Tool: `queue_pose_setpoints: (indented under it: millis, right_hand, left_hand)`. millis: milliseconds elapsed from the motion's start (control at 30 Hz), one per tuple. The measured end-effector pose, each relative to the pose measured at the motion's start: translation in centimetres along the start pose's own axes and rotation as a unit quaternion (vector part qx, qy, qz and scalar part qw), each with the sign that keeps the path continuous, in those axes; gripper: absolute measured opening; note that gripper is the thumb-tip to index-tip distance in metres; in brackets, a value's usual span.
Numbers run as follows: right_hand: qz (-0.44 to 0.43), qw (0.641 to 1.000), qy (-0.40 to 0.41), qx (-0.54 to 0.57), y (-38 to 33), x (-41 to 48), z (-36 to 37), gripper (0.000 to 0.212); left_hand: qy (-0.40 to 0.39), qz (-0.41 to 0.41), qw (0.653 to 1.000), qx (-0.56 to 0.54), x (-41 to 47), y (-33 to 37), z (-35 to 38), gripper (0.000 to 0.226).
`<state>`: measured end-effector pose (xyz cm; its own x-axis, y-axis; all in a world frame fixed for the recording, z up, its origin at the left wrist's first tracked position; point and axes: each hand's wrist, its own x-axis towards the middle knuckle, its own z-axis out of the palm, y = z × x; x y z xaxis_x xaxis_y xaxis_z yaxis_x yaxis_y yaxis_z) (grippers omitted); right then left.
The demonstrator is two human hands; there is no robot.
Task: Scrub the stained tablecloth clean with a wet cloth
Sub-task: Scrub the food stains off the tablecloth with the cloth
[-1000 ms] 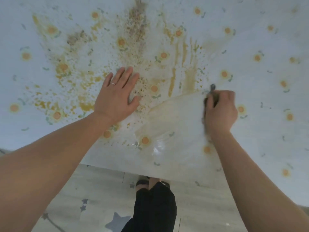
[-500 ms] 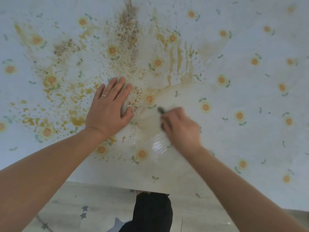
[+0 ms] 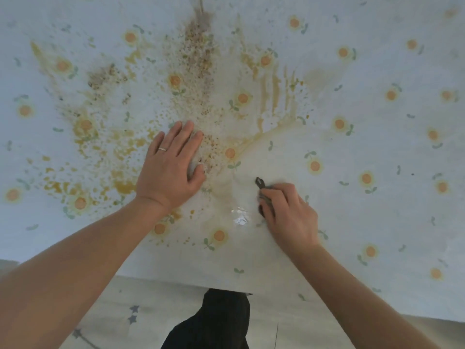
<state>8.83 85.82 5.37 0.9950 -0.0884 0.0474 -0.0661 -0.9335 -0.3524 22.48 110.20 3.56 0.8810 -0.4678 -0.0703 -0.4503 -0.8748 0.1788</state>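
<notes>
A view looking down from a person's head at a pale blue-white tablecloth printed with small orange flowers (image 3: 377,147), spread flat and filling most of the view. Its near edge ends above a light floor with grey star shapes (image 3: 141,313), where dark trousers (image 3: 216,321) show below.

The left hand (image 3: 171,170) lies palm down on the tablecloth with fingers straight and close together, pressing the fabric flat. It wears a thin silver ring (image 3: 162,149). The right hand (image 3: 289,215) is just to its right, fingers curled tightly round a small dark grey cloth (image 3: 260,183). Only a corner of the cloth pokes out beyond the knuckles, and it rests on the tablecloth.

The work looks to be in its early part. Around the right hand the fabric is paler and smeared, with a shiny wet patch (image 3: 240,216) close by, and a curved orange line (image 3: 264,133) marks the far rim of that wiped area. A faint yellowish film seems to remain even there.

Much is left. A wide spray of orange-yellow splatter (image 3: 120,147) covers the tablecloth left of the left hand. A gritty brown trail (image 3: 198,59) runs from the far edge down to the left hand's fingertips. Several orange vertical streaks (image 3: 274,89) sit beyond the wiped area. The right side of the tablecloth looks mostly free of stains.

No brand, label or readable writing shows anywhere.
</notes>
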Motion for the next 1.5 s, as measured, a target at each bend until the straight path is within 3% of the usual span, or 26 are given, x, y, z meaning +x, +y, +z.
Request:
queue_pose_setpoints:
  millis: [133, 200, 267, 367, 467, 533, 600, 633, 700, 767, 867, 933, 1000, 1067, 1167, 1233, 1267, 1333, 1433, 1500]
  right_hand:
    - [0.228, 0.971, 0.054, -0.044, 4.4, 3.9, -1.4, 0.018]
    - [0.267, 0.959, 0.096, -0.026, 2.9, 5.4, -0.8, 0.019]
    - [0.214, 0.973, 0.08, -0.001, -1.1, 4.5, 0.6, 0.016]
    - [0.016, 0.997, -0.011, 0.079, -8.2, -2.0, 3.5, 0.01]
    - [-0.154, 0.978, -0.085, 0.116, -10.6, -8.0, 4.3, 0.017]
    - [-0.171, 0.969, -0.127, 0.121, -8.9, -7.3, 3.2, 0.016]
    - [-0.087, 0.978, -0.182, 0.054, -5.1, -4.0, 1.5, 0.014]
    - [-0.039, 0.986, -0.158, 0.02, -2.6, -2.2, 0.6, 0.009]
    - [0.082, 0.996, -0.024, -0.025, 2.5, 1.9, -1.3, 0.009]
    - [0.186, 0.978, 0.079, -0.05, 6.1, 6.0, -2.5, 0.019]
    - [0.289, 0.947, 0.133, -0.05, 5.7, 10.1, -1.7, 0.026]
    - [0.223, 0.969, 0.099, -0.037, 1.3, 9.5, 0.5, 0.019]
    - [0.083, 0.996, 0.024, -0.001, -4.6, 5.9, 3.1, 0.016]
    - [-0.046, 0.998, -0.026, 0.031, -8.9, 1.6, 4.4, 0.01]
    - [-0.107, 0.99, -0.045, 0.084, -8.3, -2.6, 3.9, 0.005]
    - [-0.115, 0.989, -0.061, 0.075, -5.1, -3.9, 2.4, 0.012]
    - [-0.09, 0.992, -0.064, 0.055, -2.9, -3.9, 1.3, 0.016]
    - [0.043, 0.998, -0.04, 0.011, 2.0, -2.9, -1.0, 0.017]
    - [0.266, 0.961, 0.072, -0.013, 6.9, -2.6, -2.8, 0.019]
    - [0.32, 0.942, 0.098, -0.014, 5.7, -5.2, -2.3, 0.018]
  left_hand:
    - [0.001, 0.001, 1.0, 0.004, 0.3, -0.3, 0.0, 0.07]
    - [0.0, -0.003, 1.0, 0.003, 0.2, -0.2, 0.0, 0.07]
    - [-0.002, -0.004, 1.0, 0.003, 0.3, -0.1, -0.2, 0.07]
    - [-0.001, -0.007, 1.0, -0.006, 0.2, 0.0, -0.3, 0.069]
    - [0.005, -0.006, 1.0, -0.006, 0.0, 0.1, -0.2, 0.067]
    - [0.007, -0.005, 1.0, -0.005, 0.0, 0.0, -0.2, 0.066]
    - [0.011, -0.005, 1.0, -0.007, 0.0, 0.0, -0.2, 0.066]
    - [0.012, -0.005, 1.0, -0.008, -0.1, 0.1, -0.2, 0.065]
    - [0.018, -0.005, 1.0, -0.008, 0.0, -0.1, -0.1, 0.066]
    - [0.021, -0.003, 1.0, -0.012, 0.1, -0.1, 0.1, 0.065]
    - [0.024, -0.005, 1.0, -0.01, 0.1, -0.2, 0.1, 0.065]
    - [0.03, -0.003, 0.999, -0.012, 0.0, -0.2, 0.1, 0.065]
    - [0.035, 0.001, 0.999, -0.014, -0.1, -0.1, 0.1, 0.064]
    - [0.035, 0.002, 0.999, -0.013, -0.1, -0.1, 0.0, 0.064]
    - [0.04, 0.004, 0.999, -0.014, 0.0, -0.1, 0.0, 0.063]
    - [0.04, 0.004, 0.999, -0.014, 0.0, -0.1, 0.1, 0.063]
    - [0.041, 0.002, 0.999, -0.016, 0.1, -0.1, 0.1, 0.063]
    - [0.04, -0.001, 0.999, -0.017, 0.1, -0.1, 0.0, 0.063]
    - [0.037, -0.004, 0.999, -0.019, 0.1, -0.1, -0.1, 0.062]
    - [0.032, -0.005, 0.999, -0.022, 0.0, -0.1, 0.0, 0.062]
